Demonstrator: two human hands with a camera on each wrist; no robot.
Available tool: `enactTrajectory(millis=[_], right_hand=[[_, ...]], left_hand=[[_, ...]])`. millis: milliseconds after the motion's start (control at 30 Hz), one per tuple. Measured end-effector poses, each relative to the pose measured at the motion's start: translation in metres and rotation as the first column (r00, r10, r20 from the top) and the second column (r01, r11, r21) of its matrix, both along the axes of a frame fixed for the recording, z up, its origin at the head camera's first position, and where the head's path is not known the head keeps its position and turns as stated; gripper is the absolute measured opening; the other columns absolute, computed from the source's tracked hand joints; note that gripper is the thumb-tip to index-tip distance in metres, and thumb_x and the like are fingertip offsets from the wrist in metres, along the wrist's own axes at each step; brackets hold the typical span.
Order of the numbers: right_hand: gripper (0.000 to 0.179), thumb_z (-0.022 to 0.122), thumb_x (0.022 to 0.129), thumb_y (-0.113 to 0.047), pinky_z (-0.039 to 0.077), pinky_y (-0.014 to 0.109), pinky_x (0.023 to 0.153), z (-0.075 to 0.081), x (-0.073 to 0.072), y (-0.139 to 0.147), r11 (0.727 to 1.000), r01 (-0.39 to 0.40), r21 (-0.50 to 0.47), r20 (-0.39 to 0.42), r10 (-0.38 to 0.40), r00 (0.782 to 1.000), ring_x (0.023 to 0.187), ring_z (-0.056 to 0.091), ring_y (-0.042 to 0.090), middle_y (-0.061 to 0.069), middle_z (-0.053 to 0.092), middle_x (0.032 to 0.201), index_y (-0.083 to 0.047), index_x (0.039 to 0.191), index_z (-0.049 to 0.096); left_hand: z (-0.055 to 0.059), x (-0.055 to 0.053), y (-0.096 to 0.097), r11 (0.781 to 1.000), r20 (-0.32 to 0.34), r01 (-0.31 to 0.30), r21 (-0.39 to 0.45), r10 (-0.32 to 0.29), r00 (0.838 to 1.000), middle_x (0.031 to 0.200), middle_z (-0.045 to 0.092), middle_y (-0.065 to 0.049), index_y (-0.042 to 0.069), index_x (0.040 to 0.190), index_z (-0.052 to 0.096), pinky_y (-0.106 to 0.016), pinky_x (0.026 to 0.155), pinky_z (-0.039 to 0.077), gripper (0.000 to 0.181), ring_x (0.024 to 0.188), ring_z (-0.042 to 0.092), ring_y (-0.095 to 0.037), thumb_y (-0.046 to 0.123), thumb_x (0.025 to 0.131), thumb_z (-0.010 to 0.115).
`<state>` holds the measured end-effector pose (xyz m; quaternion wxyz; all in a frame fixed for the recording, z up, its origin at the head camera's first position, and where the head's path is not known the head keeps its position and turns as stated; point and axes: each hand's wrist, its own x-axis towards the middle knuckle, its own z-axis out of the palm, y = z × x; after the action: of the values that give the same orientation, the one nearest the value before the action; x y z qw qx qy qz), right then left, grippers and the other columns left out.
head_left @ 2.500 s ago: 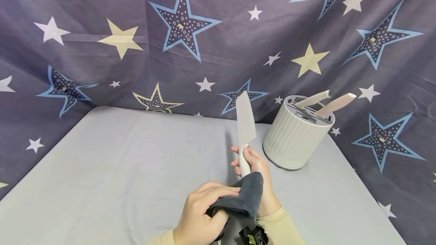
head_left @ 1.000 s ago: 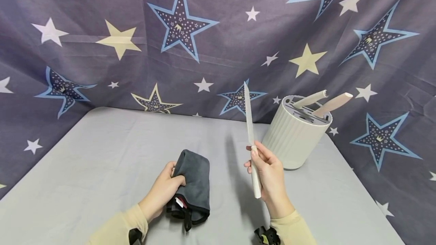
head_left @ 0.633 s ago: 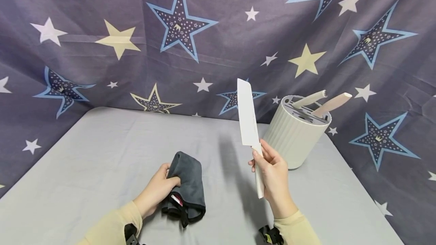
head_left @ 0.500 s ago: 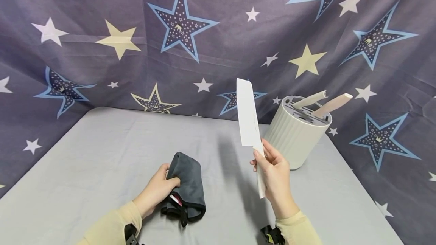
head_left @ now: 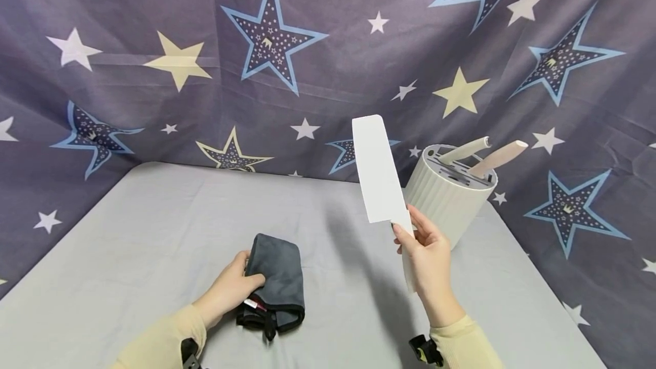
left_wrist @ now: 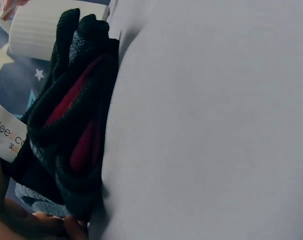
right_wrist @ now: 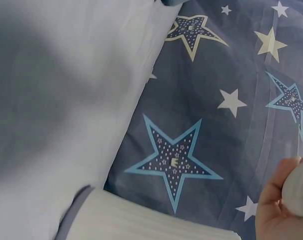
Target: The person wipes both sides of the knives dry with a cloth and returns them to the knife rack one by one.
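Observation:
My right hand (head_left: 433, 263) grips a kitchen knife (head_left: 378, 172) by its pale handle, raised above the table with the blade pointing up. The wide white blade turns its flat side to the head camera. In the right wrist view, the rounded handle end (right_wrist: 299, 192) sticks out of the curled hand. On the left, a folded dark grey cloth (head_left: 278, 269) is pinched between thumb and fingers of my left hand (head_left: 230, 289). The left wrist view shows the cloth's black edging, red inside and a white label (left_wrist: 7, 135).
A cream ribbed knife block (head_left: 443, 204) stands at the back right, behind my right hand. Two handles rise from its slotted top: a cream one (head_left: 463, 151) and a pinkish one (head_left: 498, 158). A star-patterned curtain (head_left: 328, 73) borders the pale grey table (head_left: 169, 226).
The cloth has come away from the knife's handle and moved left with my left hand. My right hand has shifted right and turned the knife, showing first its edge, then its broad side.

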<state>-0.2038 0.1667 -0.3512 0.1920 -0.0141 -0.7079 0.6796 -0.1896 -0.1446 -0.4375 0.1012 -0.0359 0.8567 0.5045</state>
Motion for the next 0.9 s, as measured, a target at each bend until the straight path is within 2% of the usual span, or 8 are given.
enactTrajectory(millis=[233, 467, 633, 767, 900], right_hand=[[0.047, 0.071, 0.083, 0.008, 0.047, 0.014, 0.054, 0.002, 0.000, 0.014, 0.991, 0.062, 0.115, -0.063, -0.055, 0.997, 0.064, 0.058, 0.000, -0.024, 0.070, 0.097, 0.003, 0.129, 0.063], [0.044, 0.074, 0.081, 0.006, 0.043, 0.011, 0.052, 0.004, -0.002, 0.032, 0.960, 0.142, 0.240, -0.163, -0.104, 0.981, 0.065, 0.056, -0.004, -0.032, 0.066, 0.088, 0.003, 0.124, 0.067], [0.038, 0.076, 0.079, 0.006, 0.040, 0.010, 0.049, 0.016, -0.002, 0.045, 0.926, 0.221, 0.306, -0.248, -0.147, 0.958, 0.055, 0.051, -0.006, -0.028, 0.061, 0.072, 0.004, 0.117, 0.070], [0.036, 0.077, 0.078, 0.007, 0.040, 0.007, 0.051, 0.028, -0.003, 0.056, 0.903, 0.258, 0.344, -0.298, -0.156, 0.942, 0.055, 0.050, -0.007, -0.026, 0.061, 0.072, 0.005, 0.114, 0.072], [0.035, 0.077, 0.079, 0.006, 0.044, 0.004, 0.058, 0.043, 0.000, 0.066, 0.877, 0.297, 0.378, -0.303, -0.186, 0.935, 0.063, 0.054, -0.009, -0.029, 0.062, 0.079, 0.001, 0.113, 0.074]], left_hand=[[-0.001, 0.002, -0.001, 0.999, 0.020, 0.023, 0.026, -0.024, 1.000, 0.147, 0.039, -0.035, -0.010, 0.146, 0.025, -0.060, 0.111, 0.034, 0.071, 0.139, 0.036, -0.048, 0.015, 0.088, 0.057], [-0.003, 0.002, 0.000, 1.000, 0.003, 0.031, 0.006, -0.031, 1.000, 0.150, 0.031, -0.039, -0.013, 0.148, 0.020, -0.061, 0.114, 0.030, 0.076, 0.143, 0.029, -0.049, 0.014, 0.088, 0.056], [-0.005, 0.001, 0.000, 0.999, -0.015, 0.035, -0.008, -0.035, 0.999, 0.149, 0.033, -0.039, -0.013, 0.147, 0.021, -0.060, 0.113, 0.032, 0.074, 0.141, 0.032, -0.049, 0.014, 0.088, 0.056], [-0.005, 0.000, 0.000, 0.999, -0.019, 0.040, -0.006, -0.040, 0.999, 0.149, 0.033, -0.039, -0.013, 0.147, 0.021, -0.060, 0.113, 0.032, 0.074, 0.141, 0.032, -0.049, 0.015, 0.088, 0.057], [-0.006, 0.002, 0.000, 0.999, -0.028, 0.034, 0.005, -0.034, 0.999, 0.148, 0.035, -0.039, -0.012, 0.147, 0.022, -0.059, 0.113, 0.032, 0.073, 0.141, 0.034, -0.048, 0.014, 0.088, 0.057]])
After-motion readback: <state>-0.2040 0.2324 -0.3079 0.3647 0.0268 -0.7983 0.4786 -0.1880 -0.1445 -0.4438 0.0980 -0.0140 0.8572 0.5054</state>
